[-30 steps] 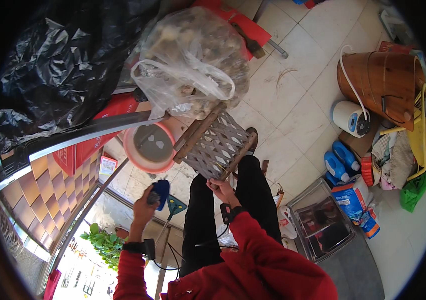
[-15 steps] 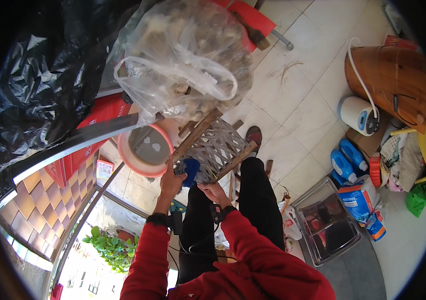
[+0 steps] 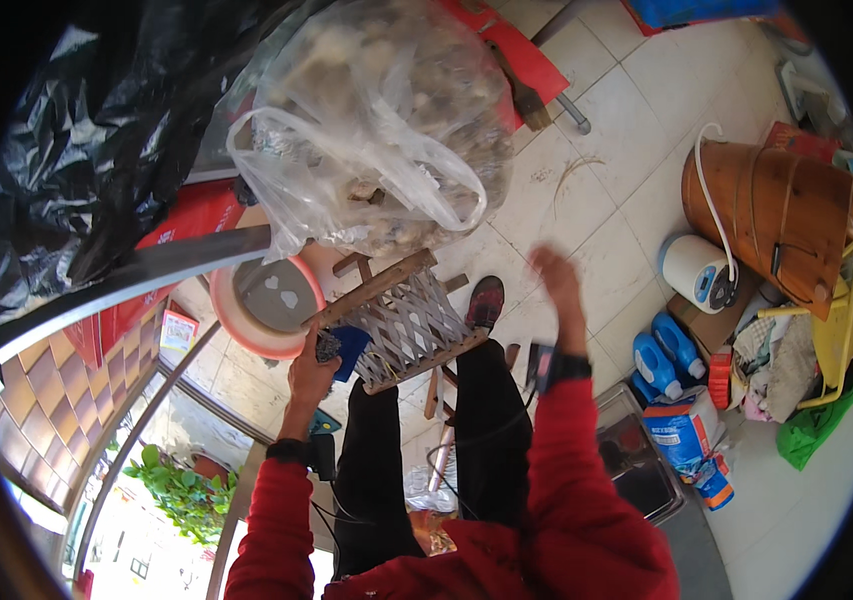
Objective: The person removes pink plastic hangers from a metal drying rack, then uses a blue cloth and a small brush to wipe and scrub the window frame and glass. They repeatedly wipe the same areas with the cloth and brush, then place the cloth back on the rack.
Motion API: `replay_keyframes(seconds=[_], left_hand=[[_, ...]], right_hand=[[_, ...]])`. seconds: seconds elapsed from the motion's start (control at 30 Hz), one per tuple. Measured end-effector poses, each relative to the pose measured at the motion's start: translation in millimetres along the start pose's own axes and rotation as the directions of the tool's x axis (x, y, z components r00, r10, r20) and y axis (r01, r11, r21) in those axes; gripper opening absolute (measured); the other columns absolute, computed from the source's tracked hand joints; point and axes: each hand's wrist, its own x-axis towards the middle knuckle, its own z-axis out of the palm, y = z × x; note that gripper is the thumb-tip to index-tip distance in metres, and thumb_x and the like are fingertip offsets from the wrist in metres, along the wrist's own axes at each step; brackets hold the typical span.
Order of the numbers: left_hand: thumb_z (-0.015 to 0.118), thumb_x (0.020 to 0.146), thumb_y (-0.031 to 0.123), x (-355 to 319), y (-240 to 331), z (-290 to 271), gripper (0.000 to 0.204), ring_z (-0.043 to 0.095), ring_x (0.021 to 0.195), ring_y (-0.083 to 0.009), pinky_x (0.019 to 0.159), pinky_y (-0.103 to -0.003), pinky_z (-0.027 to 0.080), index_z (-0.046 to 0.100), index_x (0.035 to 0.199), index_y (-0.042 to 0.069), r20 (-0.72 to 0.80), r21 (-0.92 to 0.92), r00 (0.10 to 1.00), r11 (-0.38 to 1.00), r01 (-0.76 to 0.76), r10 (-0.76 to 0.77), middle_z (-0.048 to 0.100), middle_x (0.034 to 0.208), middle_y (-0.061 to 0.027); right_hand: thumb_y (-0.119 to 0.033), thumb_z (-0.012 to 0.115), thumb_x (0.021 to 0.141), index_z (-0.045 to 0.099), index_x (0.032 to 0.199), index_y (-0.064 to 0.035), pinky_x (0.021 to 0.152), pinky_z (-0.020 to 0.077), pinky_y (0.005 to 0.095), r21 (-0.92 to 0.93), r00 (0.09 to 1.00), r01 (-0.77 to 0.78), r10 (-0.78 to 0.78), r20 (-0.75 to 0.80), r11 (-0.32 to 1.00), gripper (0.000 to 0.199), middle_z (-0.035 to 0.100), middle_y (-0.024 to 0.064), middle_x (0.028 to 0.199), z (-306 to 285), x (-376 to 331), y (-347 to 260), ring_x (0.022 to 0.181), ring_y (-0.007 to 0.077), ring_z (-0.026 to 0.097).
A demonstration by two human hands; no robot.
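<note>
Left hand [image 3: 312, 376] closed around grey scrubber [image 3: 327, 346], blue pad [image 3: 353, 348] right beside it, both at the left edge of woven-seat wooden stool [image 3: 404, 330]. Stool sits in front of the knees, just right of pink basin [image 3: 267, 346] holding murky water. Right hand [image 3: 557, 275] blurred, off the stool, over floor tiles [image 3: 586, 195]; can't tell finger closure.

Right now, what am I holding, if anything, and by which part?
Your left hand grips a blue-and-grey thing, perhaps a scrubber, by its grey side, the blue part sticking out. Your right hand is blurred; nothing held shows in it.
</note>
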Motion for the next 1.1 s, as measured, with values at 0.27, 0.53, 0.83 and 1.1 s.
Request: replay_keyframes(seconds=[0.27, 0.53, 0.83, 1.1], left_hand=[[0.072, 0.072, 0.024, -39, -17, 2, 0.069, 0.064, 0.095, -0.0343, 0.084, -0.042, 0.049, 0.044, 0.136, 0.024, 0.06, -0.205, 0.993, 0.972, 0.116, -0.106, 0.067, 0.102, -0.0168], [0.073, 0.07, 0.025, -84, -59, 13, 0.058, 0.065, 0.094, -0.0315, 0.083, -0.038, 0.049, 0.055, 0.125, 0.017, 0.072, -0.263, 0.978, 0.942, 0.209, -0.197, 0.068, 0.098, -0.014], [0.074, 0.071, 0.023, -149, -81, 0, 0.05, 0.066, 0.088, -0.0306, 0.078, -0.037, 0.05, 0.058, 0.118, 0.014, -0.074, -0.414, 0.973, 0.894, 0.171, -0.221, 0.069, 0.092, -0.0129], [0.071, 0.073, 0.016, -187, -48, -39, 0.063, 0.066, 0.082, -0.0338, 0.071, -0.04, 0.052, 0.047, 0.131, 0.018, -0.133, -0.354, 0.987, 0.926, -0.134, 0.092, 0.067, 0.09, -0.0157]], right_hand=[[-0.051, 0.071, 0.073, 0.025, 0.142, -0.0089, 0.094, 0.0412, 0.0515, -0.072, 0.91, -0.135, 0.095, -0.403, 0.988, 0.093, 0.051, 0.0337, 0.121, -34, 271, -38, 0.113, 0.0477, 0.05], [-0.067, 0.045, 0.083, 0.057, 0.115, -0.0065, 0.088, 0.0431, 0.0511, -0.252, 0.921, -0.23, 0.127, -0.369, 0.94, 0.069, 0.062, 0.026, 0.107, -42, 269, -29, 0.103, 0.045, 0.057], [-0.039, 0.044, 0.098, 0.049, 0.083, -0.0086, 0.039, 0.029, 0.022, 0.769, 0.941, 0.011, 0.253, -0.224, 0.64, 0.034, 0.044, 0.0008, 0.064, -105, 110, -118, 0.049, 0.0094, 0.039], [-0.019, 0.052, 0.093, 0.056, 0.102, -0.0012, 0.051, 0.0468, 0.0229, 0.579, 0.85, -0.283, -0.079, 0.52, 0.764, 0.021, 0.063, 0.005, 0.068, -42, -57, -215, 0.06, 0.0098, 0.061]])
